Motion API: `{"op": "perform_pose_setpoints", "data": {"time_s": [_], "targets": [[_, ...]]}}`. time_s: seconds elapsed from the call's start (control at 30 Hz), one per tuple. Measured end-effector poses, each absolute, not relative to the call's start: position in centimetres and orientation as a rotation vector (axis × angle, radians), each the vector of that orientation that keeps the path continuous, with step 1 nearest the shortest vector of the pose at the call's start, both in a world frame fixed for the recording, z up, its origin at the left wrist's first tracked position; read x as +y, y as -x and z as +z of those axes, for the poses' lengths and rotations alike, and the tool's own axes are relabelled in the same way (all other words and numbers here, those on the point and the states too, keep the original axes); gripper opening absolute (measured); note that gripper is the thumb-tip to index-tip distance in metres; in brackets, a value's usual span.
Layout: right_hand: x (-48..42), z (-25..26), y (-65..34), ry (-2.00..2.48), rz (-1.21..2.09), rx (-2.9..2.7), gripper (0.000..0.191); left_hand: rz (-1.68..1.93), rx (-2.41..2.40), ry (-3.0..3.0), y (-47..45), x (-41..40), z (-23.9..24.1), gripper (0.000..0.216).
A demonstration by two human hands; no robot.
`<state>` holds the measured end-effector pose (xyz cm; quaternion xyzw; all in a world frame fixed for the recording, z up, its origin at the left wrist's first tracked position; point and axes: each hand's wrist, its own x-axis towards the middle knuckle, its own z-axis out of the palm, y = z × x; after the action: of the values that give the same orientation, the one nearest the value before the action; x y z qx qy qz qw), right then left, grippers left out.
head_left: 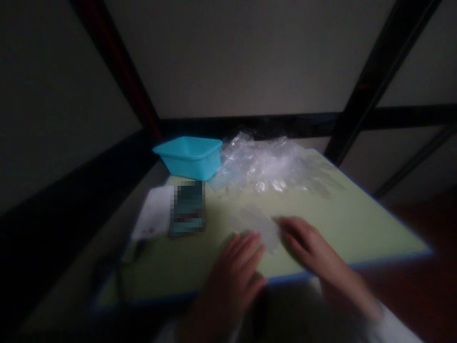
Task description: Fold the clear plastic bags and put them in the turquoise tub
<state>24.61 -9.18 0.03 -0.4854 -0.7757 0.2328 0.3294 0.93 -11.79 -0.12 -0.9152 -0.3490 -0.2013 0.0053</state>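
A thin, flat, see-through plastic piece [259, 221], perhaps a small bag, lies on the table in front of me. My left hand [237, 271] is open over its near left edge, fingers stretched forward and thumb apart. At the right edge of the plastic is my right hand [309, 243], its fingers curled and closed. What they hold, if anything, is blurred and hidden. Beyond both hands spreads a loose heap of crumpled clear plastic bags [271, 164].
The yellow-green tabletop [342, 214] has a blue edge. A turquoise plastic basin [193, 159] stands at the back left. Nearer are a pixelated dark green object [188, 208] and a white sheet [153, 214]. Dark, cable-like shapes [119, 271] hang at the left edge.
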Motion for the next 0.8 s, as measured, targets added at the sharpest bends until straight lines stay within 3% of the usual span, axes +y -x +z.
{"op": "perform_pose_setpoints", "data": {"time_s": [0.33,0.6,0.8], "targets": [[-9.4,1.2,-23.0,1.202,0.777,-2.091,0.01,-0.756,-1.196,2.735,2.1,-10.7,-0.2,0.04],[-10.2,1.6,-24.0,0.784,0.144,-2.389,0.021,-0.529,-1.12,2.935,1.7,-11.0,-0.1,0.036],[-9.7,1.7,-24.2,0.775,-0.059,-2.496,0.03,-0.453,-1.126,2.957,1.8,-11.0,0.0,0.042]]}}
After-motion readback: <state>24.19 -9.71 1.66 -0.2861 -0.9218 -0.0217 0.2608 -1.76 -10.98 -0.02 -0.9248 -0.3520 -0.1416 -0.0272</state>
